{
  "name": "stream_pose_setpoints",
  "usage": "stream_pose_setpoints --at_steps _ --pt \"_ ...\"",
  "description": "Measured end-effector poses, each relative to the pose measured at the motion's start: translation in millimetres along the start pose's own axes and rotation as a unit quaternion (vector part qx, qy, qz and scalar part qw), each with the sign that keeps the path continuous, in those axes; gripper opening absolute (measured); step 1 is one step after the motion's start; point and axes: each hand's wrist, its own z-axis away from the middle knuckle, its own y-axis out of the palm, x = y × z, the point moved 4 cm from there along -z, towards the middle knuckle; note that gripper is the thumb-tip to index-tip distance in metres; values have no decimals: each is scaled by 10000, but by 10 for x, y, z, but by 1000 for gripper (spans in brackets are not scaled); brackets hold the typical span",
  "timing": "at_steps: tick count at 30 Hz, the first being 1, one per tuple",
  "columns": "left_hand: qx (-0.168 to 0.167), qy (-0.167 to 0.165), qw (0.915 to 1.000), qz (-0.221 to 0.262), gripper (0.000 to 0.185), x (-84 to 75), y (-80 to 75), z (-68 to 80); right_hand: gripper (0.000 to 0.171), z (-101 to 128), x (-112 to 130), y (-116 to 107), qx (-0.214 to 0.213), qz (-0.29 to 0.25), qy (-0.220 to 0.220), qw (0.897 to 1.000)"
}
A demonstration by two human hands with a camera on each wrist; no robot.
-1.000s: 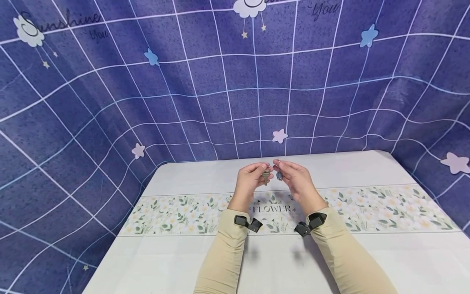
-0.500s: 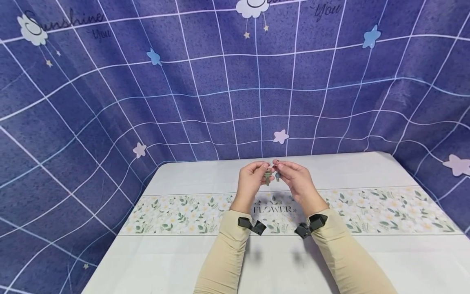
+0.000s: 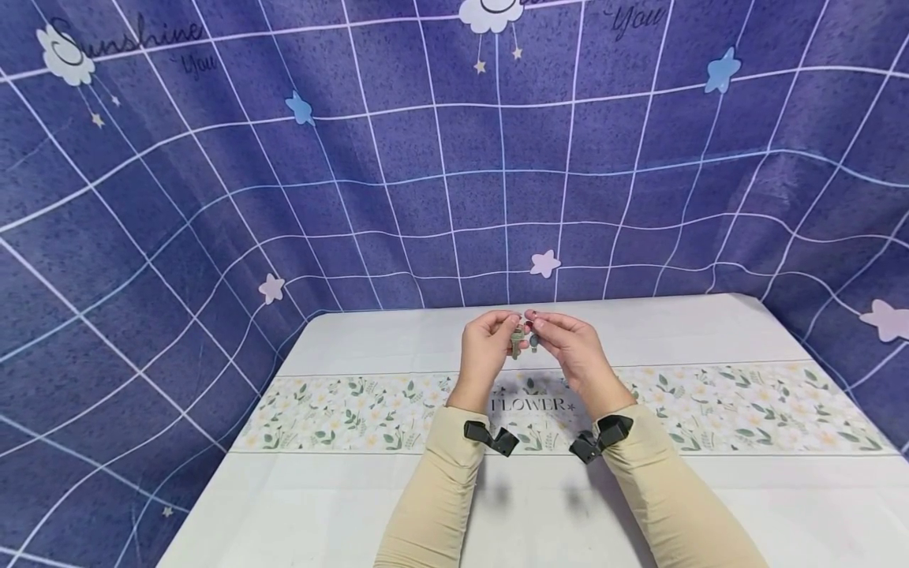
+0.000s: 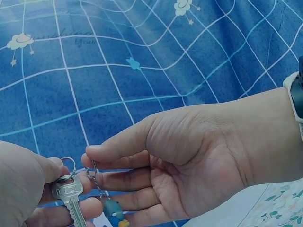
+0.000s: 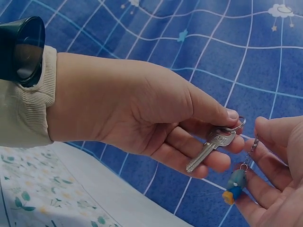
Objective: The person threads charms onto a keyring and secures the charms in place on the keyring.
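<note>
Your left hand (image 3: pixel 485 351) pinches a silver key (image 5: pixel 210 149) by its round head, thumb on top and forefinger beneath, with the other fingers loosely curled under the blade. A split ring (image 5: pixel 234 125) runs through the key's head and sticks out just past your thumb tip, on the side facing your other hand. The key's long axis slopes from that ring down and back toward your left palm, so the blade lies over your own fingers and the ring end is the free end.

Your right hand (image 3: pixel 574 353) pinches a second small ring (image 4: pixel 91 171) between thumb and forefinger. From it a short chain hangs straight down to a little blue charm with a yellow foot (image 5: pixel 234 186), which dangles in front of your half-curled lower fingers. The chain's axis is upright, crossing the slanted line of the key.

Both hands are raised above the surface (image 3: pixel 398 505), well clear of the flowered band (image 3: pixel 334 414) printed across it, and their fingertips nearly meet. The two rings lie just beside each other, apart by a thin gap: the key's ring sits to the left of your right thumb, the chain's ring to the right of your left thumb. Neither hand is nearer; the rings face each other head-on at about the same height. Behind them hangs the blue gridded cloth (image 3: pixel 213 197).
</note>
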Motion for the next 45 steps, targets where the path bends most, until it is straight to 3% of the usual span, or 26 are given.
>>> stream_pose_setpoints --at_steps 6,13,23,37,45 --pt "12 129 9999 -77 17 -25 3 3 25 7 2 5 36 140 -50 9999" --pt "-93 285 9982 -514 16 -33 -1 -4 24 2 -5 10 20 355 -21 9994" --pt "63 212 9992 -334 16 -39 7 22 23 14 5 16 -37 579 -56 9983" --pt "-10 462 9971 -597 15 -66 10 20 23 13 -5 14 1 912 -47 9958" --pt "-3 509 9968 -615 15 -94 25 41 13 18 -1 10 -59 1224 -49 9925"
